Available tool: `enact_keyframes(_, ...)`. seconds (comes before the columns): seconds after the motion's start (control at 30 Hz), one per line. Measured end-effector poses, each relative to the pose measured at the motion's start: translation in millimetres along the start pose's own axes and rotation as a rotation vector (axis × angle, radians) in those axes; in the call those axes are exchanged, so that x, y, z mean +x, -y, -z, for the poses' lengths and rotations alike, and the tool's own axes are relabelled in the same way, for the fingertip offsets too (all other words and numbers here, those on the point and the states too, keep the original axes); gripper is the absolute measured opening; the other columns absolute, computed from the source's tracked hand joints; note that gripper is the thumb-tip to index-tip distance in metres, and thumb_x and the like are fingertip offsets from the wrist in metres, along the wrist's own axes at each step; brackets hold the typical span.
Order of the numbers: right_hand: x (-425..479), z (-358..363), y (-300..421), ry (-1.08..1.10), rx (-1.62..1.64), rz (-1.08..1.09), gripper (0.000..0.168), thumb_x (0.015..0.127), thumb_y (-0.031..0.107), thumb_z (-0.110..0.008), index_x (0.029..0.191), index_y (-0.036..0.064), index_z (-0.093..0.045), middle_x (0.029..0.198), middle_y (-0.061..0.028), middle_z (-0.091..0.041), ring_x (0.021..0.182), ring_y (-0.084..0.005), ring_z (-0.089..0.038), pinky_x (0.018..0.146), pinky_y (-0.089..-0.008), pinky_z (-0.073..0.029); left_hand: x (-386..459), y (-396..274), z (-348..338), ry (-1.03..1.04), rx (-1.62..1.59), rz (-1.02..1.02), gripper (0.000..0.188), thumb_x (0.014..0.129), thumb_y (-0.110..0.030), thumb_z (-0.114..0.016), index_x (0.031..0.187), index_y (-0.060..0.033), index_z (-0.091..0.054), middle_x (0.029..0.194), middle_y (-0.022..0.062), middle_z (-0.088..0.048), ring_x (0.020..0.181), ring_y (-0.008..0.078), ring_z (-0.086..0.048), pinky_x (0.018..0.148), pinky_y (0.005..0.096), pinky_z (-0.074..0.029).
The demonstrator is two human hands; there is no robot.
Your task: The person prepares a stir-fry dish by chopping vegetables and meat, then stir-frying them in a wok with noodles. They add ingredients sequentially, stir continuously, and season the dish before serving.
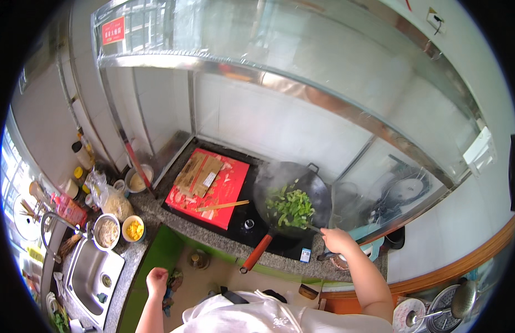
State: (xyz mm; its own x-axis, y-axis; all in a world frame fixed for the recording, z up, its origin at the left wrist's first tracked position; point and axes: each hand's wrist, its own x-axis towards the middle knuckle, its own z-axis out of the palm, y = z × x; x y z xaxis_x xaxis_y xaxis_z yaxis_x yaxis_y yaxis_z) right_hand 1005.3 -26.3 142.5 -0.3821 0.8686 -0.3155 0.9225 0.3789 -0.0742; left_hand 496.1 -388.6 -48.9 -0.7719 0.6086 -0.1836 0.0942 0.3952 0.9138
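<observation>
My right hand point(337, 240) grips the handle of a metal spatula point(313, 227), whose working end reaches into the chopped green vegetables point(291, 205). The greens lie in a heap in a dark wok point(322, 200) on the black cooktop point(240, 239). Steam rises at the wok's left side. Its reddish wooden handle point(257, 252) points toward my body, and neither hand touches it. My left hand point(157, 279) hangs in front of the green cabinet with its fingers curled in, and nothing shows in it.
Left of the wok, a red box point(236, 175) bears cardboard point(198, 172) and chopsticks point(222, 206). Bowls of yellow food point(135, 230) and pale shreds point(107, 233) stand by the steel sink point(88, 277). Framed glass panels point(282, 112) enclose the stove's back. Bottles point(80, 154) line the left wall.
</observation>
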Motion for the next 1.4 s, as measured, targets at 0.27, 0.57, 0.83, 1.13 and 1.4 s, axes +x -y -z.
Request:
enact_keyframes(0.27, 8, -27, 6, -0.03, 0.088, 0.122, 0.036, 0.088, 0.019, -0.052, 0.121, 0.007, -0.054, 0.098, -0.0265, -0.063, 0.091, -0.0463, -0.059, 0.08, -0.053, -0.047, -28, -80, -1, 0.056, 0.137, 0.129, 0.018, 0.086, -0.021, -0.067, 0.087, -0.0032, -0.066, 0.072, 0.0053, -0.067, 0.064, 0.0121, -0.062, 0.058, 0.0282, -0.049)
enact_keyframes(0.57, -18, -34, 83, 0.142, 0.566, -0.361, 0.051, 0.083, 0.005, -0.052, 0.134, 0.001, -0.044, 0.123, -0.0277, -0.048, 0.111, -0.0424, -0.052, 0.098, -0.0468, -0.042, 30, 25, 64, -0.353, -0.393, 0.322, 0.018, 0.09, -0.011, -0.06, 0.105, -0.001, -0.059, 0.088, 0.0076, -0.062, 0.067, 0.0156, -0.063, 0.062, 0.028, -0.054)
enact_keyframes(0.83, -9, -11, 108, -0.456, 0.339, -0.094, 0.061, 0.081, -0.003, -0.058, 0.137, -0.001, -0.035, 0.124, -0.0187, -0.04, 0.108, -0.0342, -0.047, 0.095, -0.0387, -0.039, 196, 112, 153, -0.671, -0.937, 0.594, 0.035, 0.094, -0.017, -0.056, 0.123, -0.0046, -0.041, 0.117, 0.0181, -0.052, 0.089, 0.0289, -0.064, 0.067, 0.0372, -0.06)
enact_keyframes(1.13, 15, 8, 353, -0.31, 0.357, 0.479, 0.047, 0.079, 0.0, -0.061, 0.125, 0.001, -0.049, 0.118, -0.0199, -0.046, 0.107, -0.0358, -0.051, 0.095, -0.0391, -0.041, 205, 107, 187, -0.556, -0.886, 0.544, 0.023, 0.094, -0.007, -0.048, 0.116, -0.0025, -0.043, 0.109, 0.0161, -0.057, 0.078, 0.0265, -0.065, 0.055, 0.03, -0.06)
enact_keyframes(1.4, 21, -37, 602, 0.057, 0.431, 1.284, 0.06, 0.079, 0.018, -0.069, 0.131, 0.001, -0.046, 0.128, -0.0189, -0.045, 0.119, -0.0346, -0.046, 0.101, -0.0402, -0.04, 86, 19, 209, -0.357, -0.847, 0.385, 0.029, 0.093, -0.008, -0.051, 0.121, 0.0009, -0.046, 0.102, 0.0126, -0.06, 0.079, 0.02, -0.063, 0.063, 0.0291, -0.06)
